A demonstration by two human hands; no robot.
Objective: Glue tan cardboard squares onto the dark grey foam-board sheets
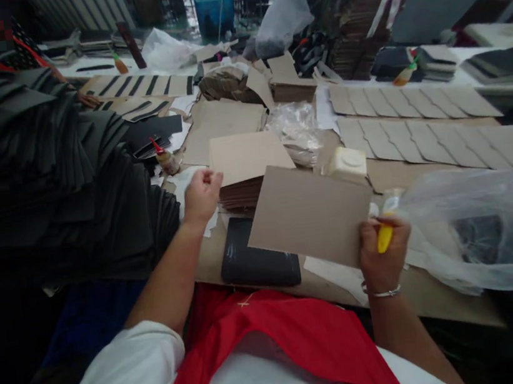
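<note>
My right hand is closed around a yellow-handled tool and the right edge of a grey-brown cardboard sheet. The tool's working end is mostly hidden. The sheet is tilted above a black, flat, book-like block on the table. Beside the left corner of a stack of cardboard sheets is my left hand, fingers curled and pinched together. Whatever might be between those fingertips cannot be made out.
Piled dark sheets rise at left. A glue bottle with a red tip stands behind my left hand. At right lie a clear plastic bag, a pale yellow block and rows of overlapping cardboard pieces. Another person's hand shows at far left.
</note>
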